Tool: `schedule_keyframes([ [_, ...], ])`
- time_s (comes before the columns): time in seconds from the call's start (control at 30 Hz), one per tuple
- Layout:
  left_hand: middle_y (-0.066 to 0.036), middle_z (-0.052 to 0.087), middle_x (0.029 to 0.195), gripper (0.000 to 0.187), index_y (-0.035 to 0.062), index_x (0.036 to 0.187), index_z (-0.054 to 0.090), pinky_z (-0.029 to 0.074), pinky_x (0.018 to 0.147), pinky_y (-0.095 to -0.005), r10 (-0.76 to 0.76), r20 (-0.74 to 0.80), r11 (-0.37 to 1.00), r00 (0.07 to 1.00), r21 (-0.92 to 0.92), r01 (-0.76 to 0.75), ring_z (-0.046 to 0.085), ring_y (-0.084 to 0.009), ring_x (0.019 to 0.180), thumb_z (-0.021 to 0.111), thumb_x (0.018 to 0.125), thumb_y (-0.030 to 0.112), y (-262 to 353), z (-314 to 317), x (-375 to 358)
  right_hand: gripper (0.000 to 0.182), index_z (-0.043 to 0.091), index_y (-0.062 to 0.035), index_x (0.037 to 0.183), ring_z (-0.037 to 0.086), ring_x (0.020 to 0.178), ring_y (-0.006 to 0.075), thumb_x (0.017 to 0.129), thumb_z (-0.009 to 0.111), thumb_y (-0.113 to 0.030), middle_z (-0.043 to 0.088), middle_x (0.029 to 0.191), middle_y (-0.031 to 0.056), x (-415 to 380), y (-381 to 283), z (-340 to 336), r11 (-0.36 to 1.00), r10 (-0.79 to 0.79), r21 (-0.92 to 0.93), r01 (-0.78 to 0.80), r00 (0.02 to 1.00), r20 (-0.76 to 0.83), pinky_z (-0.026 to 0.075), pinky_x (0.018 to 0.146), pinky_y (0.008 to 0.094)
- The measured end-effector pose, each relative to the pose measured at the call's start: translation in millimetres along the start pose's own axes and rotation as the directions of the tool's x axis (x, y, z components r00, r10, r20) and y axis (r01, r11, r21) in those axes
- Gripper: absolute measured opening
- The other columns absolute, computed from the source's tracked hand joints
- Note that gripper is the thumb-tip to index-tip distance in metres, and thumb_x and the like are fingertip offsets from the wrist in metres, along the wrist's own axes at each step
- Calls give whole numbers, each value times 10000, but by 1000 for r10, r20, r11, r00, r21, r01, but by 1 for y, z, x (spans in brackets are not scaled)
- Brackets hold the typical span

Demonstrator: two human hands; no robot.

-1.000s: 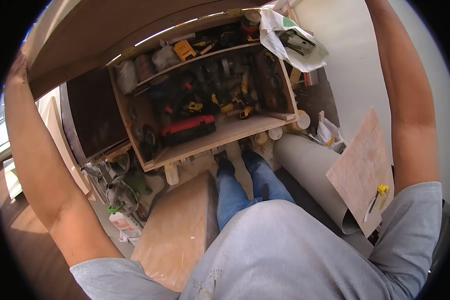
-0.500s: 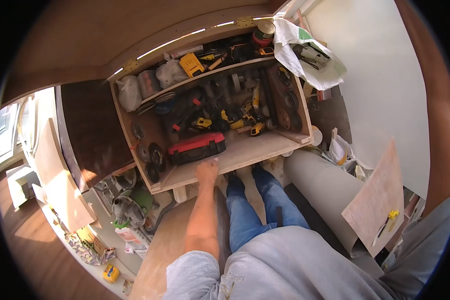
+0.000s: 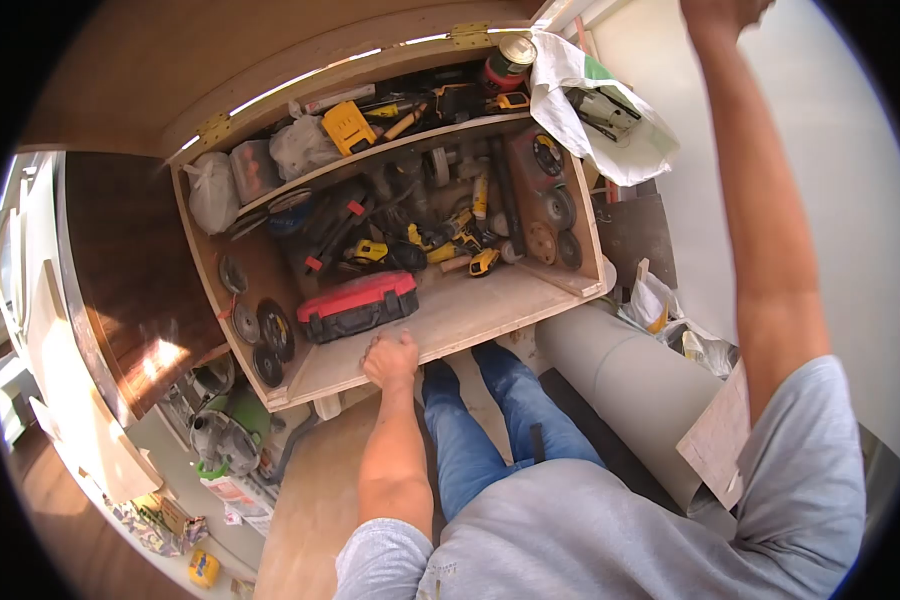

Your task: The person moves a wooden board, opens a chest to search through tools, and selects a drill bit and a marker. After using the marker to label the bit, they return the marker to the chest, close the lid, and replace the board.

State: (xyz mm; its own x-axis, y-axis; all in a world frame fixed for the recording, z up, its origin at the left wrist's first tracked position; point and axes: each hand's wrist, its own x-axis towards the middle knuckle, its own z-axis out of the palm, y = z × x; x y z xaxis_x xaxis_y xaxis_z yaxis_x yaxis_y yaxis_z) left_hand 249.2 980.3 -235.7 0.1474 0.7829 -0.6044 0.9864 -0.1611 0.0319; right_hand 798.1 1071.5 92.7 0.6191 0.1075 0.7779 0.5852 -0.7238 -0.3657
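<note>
The head view looks steeply down into the wooden box (image 3: 480, 312).

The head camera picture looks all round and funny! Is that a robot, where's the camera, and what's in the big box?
No robot here, just a person with two bare hands. The camera sits on their head, looking forward and down. Their left hand rests at the front edge of a big wooden box, close to a red-and-black case but not holding it. Farther in lie yellow-and-black tools, and round discs sit against the box's sides. The right hand is raised and partly cut off, so I can't tell what it holds.
</note>
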Motion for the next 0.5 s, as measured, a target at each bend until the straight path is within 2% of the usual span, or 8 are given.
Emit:
schedule_keyframes([
  [0.07, -158, 714, 1021, 397, 63, 988, 709, 488, 890, -461, 3, 18, 1000, 1000, 2, -3, 674, -327, 991, 610, 849, 422, 0, 0, 2, 771, 458, 81, 1362, 335, 1377, 435, 926, 529, -551, 398, 1430, 308, -107, 60, 4, 990, 94, 100, -101, 993, 76, 290, 1138, 495],
  [0.1, -157, 714, 1019, 392, 64, 984, 709, 488, 887, -461, 6, 29, 1000, 1000, 10, -6, 674, -327, 985, 613, 840, 416, -1, 0, 2, 787, 496, 38, 1349, 402, 1334, 413, 843, 659, -543, 421, 1424, 260, -154, 90, 8, 969, 247, -57, -241, 959, 142, 320, 1114, 505],
  [0.13, -157, 714, 1015, 388, 64, 980, 708, 488, 887, -461, 11, 14, 1000, 1000, 12, -11, 674, -328, 979, 614, 834, 411, -2, 1, 3, 786, 510, 29, 1344, 415, 1333, 411, 837, 668, -550, 446, 1415, 258, -195, 110, 1, 911, 390, -237, -338, 892, 228, 334, 1110, 495],
  [0.17, -156, 714, 1011, 385, 64, 977, 708, 487, 886, -462, 15, 1, 1000, 1000, 14, -15, 674, -328, 972, 614, 827, 406, -2, 3, 4, 796, 511, 28, 1358, 461, 1298, 412, 828, 686, -540, 478, 1396, 252, -229, 135, -3, 841, 496, -399, -364, 815, 301, 373, 1080, 503],
  [0.23, -155, 715, 1000, 380, 63, 966, 707, 487, 885, -462, 22, -17, 1000, 1000, 20, -22, 673, -328, 962, 614, 819, 400, -3, 7, 4, 806, 550, 33, 1325, 562, 1194, 407, 787, 745, -535, 552, 1337, 253, -269, 150, -15, 597, 795, -586, -548, 501, 341, 425, 1046, 469],
  [0.3, -155, 715, 986, 376, 59, 952, 706, 487, 883, -462, 35, -33, 999, 999, 26, -34, 672, -328, 953, 614, 818, 398, -3, 9, 4, 787, 625, 54, 1216, 615, 1063, 350, 732, 802, -541, 622, 1200, 219, -320, 223, -5, 652, 754, -578, -491, 336, 565, 480, 926, 425],
  [0.43, -158, 713, 964, 369, 50, 928, 703, 489, 876, -458, 45, -42, 997, 998, 64, -42, 671, -327, 941, 613, 814, 390, -1, 10, 6, 722, 711, 40, 1085, 638, 933, 255, 674, 862, -535, 684, 1021, 128, -325, 212, -17, 667, 570, -482, -568, -27, 821, 497, 776, 358],
  [0.5, -159, 712, 954, 370, 49, 922, 703, 491, 872, -454, 56, -53, 996, 997, 69, -52, 671, -327, 939, 613, 812, 391, -2, 11, 5, 754, 730, 59, 980, 680, 889, 294, 696, 799, -636, 720, 963, 178, -330, 227, -2, 794, 536, -503, -342, 3, 844, 504, 769, 382],
])
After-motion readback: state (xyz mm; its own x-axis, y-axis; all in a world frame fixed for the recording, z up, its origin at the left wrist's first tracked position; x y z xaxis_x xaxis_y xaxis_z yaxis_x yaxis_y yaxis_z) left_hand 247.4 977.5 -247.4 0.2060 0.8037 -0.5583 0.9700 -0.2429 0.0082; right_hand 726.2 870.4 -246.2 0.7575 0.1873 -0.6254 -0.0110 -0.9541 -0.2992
